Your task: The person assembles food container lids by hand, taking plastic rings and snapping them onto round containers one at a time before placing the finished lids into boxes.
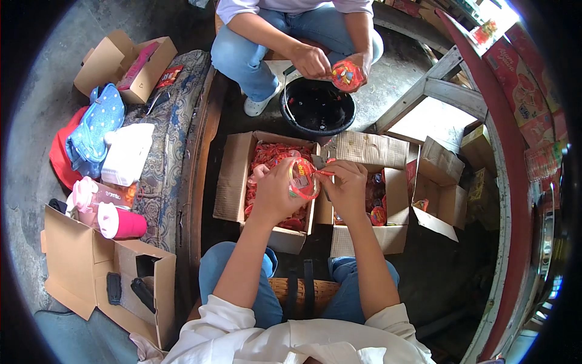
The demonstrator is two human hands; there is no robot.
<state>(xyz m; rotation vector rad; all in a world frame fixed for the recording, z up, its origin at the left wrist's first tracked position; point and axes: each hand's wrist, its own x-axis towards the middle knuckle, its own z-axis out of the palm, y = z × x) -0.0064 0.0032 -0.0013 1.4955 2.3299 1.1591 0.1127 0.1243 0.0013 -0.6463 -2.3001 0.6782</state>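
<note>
The left hand [274, 189] clasps a clear round packet [302, 178] with red print; the right hand [348, 187] pinches its red edge, above two open cardboard boxes [233, 182], the left full of red packets [271, 153]. Beyond, a black bucket [318, 109] stands on dark floor [436, 267] before another seated person [285, 30] holding a similar packet.

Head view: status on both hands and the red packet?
Left hand grips clear red packet. Right hand pinches its red tab at the edge. Held above open box of red packets. Second person's hands hold another packet over black bucket; nothing in between.
</note>
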